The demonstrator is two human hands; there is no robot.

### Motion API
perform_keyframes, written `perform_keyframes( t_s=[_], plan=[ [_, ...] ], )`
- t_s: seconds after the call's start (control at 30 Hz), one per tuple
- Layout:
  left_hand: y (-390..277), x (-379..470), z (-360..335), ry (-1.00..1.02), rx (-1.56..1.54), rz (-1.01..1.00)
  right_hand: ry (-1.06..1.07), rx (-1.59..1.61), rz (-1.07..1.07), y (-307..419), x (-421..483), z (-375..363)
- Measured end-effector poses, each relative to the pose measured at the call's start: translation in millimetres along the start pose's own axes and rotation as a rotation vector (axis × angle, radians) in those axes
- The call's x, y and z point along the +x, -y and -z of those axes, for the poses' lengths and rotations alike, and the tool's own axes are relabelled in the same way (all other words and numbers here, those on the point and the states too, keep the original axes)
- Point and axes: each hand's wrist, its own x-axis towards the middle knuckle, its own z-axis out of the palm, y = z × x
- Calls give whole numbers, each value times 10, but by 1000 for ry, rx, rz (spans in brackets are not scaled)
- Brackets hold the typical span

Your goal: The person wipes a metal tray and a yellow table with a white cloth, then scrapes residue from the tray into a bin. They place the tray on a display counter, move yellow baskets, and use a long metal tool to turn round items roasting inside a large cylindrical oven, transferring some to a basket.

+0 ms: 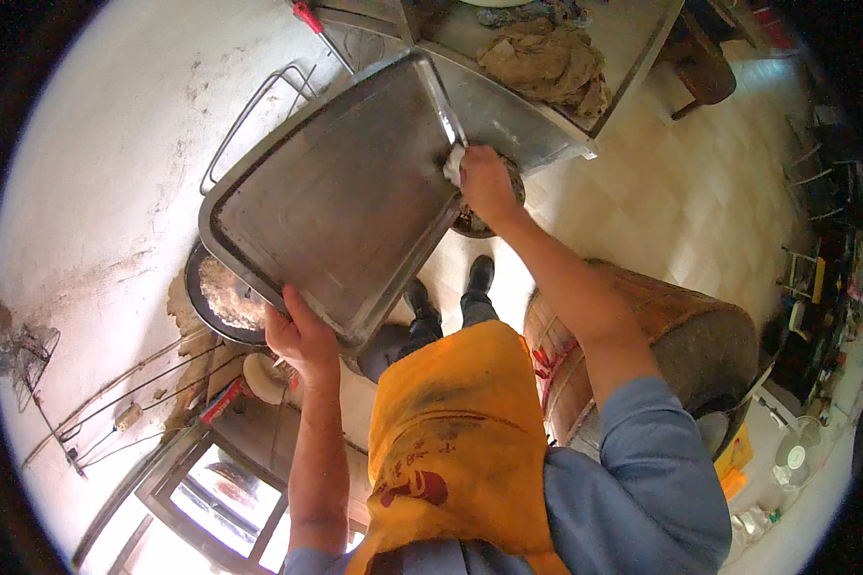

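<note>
A large rectangular metal baking tray [338,194] with a raised rim is held up, tilted, in front of my body. My left hand [300,336] grips its near left corner, the thumb over the rim. At the right edge of the tray, my right hand [487,183] pinches a crumpled whitish cloth or wad [454,165] and presses it to the inner corner. The tray's floor looks dull and streaked, while part of its right rim shines. Behind my right hand, a round dark container [472,224] is partly hidden.
A metal-topped table [503,108] at the far side bears a brown crumpled cloth [546,65]. To the left sits a round black pan [223,302] with pale contents. A large wooden barrel [661,330] stands right, a wooden stool [705,72] far right. A glazed window [223,496] is lower left.
</note>
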Motion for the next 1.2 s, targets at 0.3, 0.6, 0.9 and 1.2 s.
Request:
perform_keyframes(
  t_s=[0.3,0.6,0.9,1.2],
  plan=[
    [-185,-29,-3,22,29,-26,-32,88,101,-12,60,-83],
    [-73,-47,-89,-43,-66,-49,234,316,-96,-96,85,187],
    [-123,-37,-195,-76,-3,-106,-44,352,100,504,-240,211],
    [-150,-32,-12,21,-126,78,-132,187,-121,18,-240,-176]
  ],
)
